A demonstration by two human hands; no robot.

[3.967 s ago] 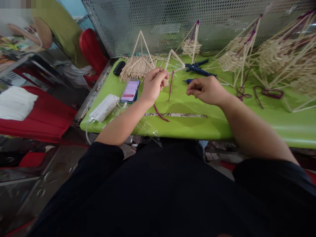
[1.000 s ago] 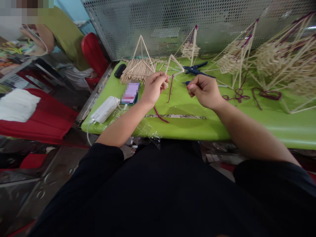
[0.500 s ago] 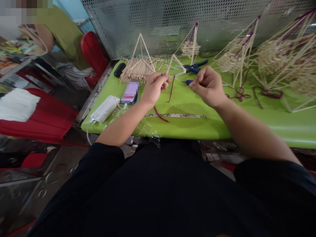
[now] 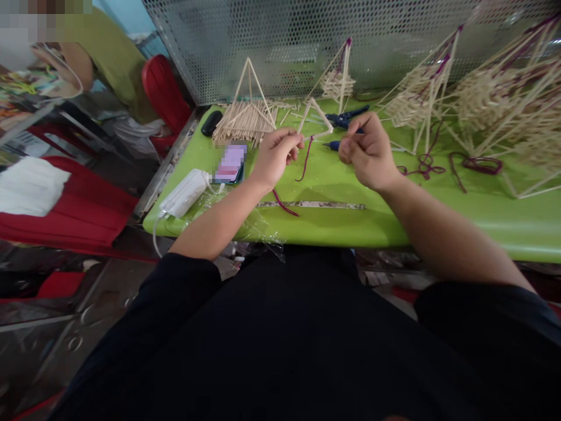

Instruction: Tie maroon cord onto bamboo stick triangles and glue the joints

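Observation:
Between thumb and fingers, my left hand (image 4: 277, 156) pinches one corner of a small frame of pale sticks (image 4: 328, 121). Purple yarn (image 4: 306, 159) is tied to the frame's lower stick and hangs down. My right hand (image 4: 369, 151) is closed, to the right of the frame; what its fingers pinch, if anything, is too small to make out. Just left of its fingertips is the tip of a dark blue tool (image 4: 332, 145), and behind it lie blue-handled pliers (image 4: 348, 117). A stick triangle (image 4: 250, 82) stands over a pile of loose sticks (image 4: 245, 124).
The green table (image 4: 324, 225) bears a phone (image 4: 231, 162), a white power bank (image 4: 184, 193), a black case (image 4: 212, 124) and a patterned strip (image 4: 315, 205). Stick pyramids (image 4: 416, 96) with purple yarn stand at right. Red chairs (image 4: 65, 216) and another person (image 4: 109, 58) are at left.
My right hand has curled its fingers in more and shifted slightly. The stick frame has moved a little to the right, with its yarn. My left hand has hardly moved.

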